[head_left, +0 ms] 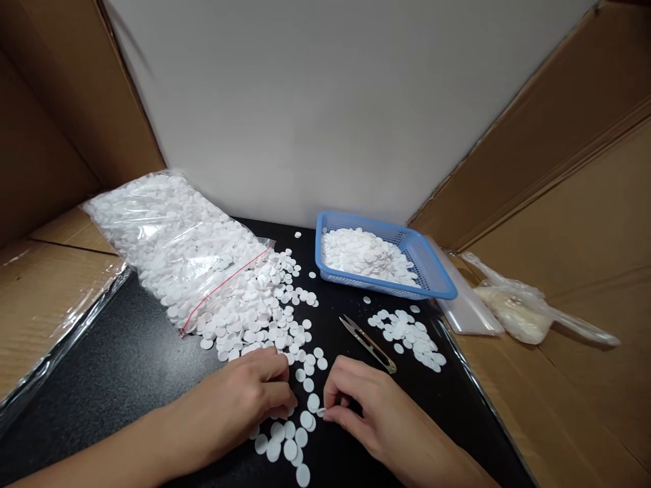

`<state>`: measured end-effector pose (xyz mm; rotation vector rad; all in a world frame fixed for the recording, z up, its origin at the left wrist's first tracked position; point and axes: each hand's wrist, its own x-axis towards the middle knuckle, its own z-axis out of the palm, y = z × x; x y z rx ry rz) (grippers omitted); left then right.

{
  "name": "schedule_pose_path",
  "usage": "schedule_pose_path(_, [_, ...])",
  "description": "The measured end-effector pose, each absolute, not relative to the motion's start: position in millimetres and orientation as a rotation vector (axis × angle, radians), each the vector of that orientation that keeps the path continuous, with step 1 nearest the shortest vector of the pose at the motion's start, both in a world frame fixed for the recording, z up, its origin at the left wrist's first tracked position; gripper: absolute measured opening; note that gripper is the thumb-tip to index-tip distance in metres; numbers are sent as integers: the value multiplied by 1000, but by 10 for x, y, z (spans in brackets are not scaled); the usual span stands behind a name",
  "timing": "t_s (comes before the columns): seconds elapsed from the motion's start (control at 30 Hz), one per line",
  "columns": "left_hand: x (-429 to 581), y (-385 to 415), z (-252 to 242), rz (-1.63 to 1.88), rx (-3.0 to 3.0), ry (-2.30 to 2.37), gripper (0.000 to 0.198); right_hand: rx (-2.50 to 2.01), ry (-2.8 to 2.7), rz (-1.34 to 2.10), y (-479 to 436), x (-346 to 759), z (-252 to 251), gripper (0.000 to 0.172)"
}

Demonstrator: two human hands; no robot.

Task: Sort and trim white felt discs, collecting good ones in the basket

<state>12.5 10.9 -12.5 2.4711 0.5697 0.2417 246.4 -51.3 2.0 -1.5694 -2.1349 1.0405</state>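
Small white discs (289,449) lie scattered over the black table between my hands. My left hand (259,386) is low over them with its fingers curled together; what its fingertips hold, if anything, is hidden. To the right, my right hand (356,400) pinches one white disc (321,411) between thumb and forefinger, close to the loose discs. Behind my left hand, a clear zip bag (173,230) with a red seal line lies on its side, its discs spilling out of the mouth. Thread snips (367,343) lie just beyond my right hand.
A blue plastic basket (432,268) holding a heap of white discs stands at the back. A separate group of discs (409,335) lies right of the snips. Flat clear plastic bags (470,308) and a knotted plastic bag (519,315) lie at the right. Cardboard (574,203) walls flank the table (137,346).
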Motion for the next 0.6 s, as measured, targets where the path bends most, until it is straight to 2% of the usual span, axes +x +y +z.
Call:
schedule_pose_path(0.13, [126,86,-116,284,2421,545,23,-1485,-2257,918,-524,2494,46,24])
schedule_pose_path(0.33, [113,88,-43,241,2307,529,19,-1400,-2315,1117,-515,2535,70,18])
schedule_pose_path(0.6, [130,128,-7,242,2123,680,16,-1474,-2167,1025,-502,2481,20,16])
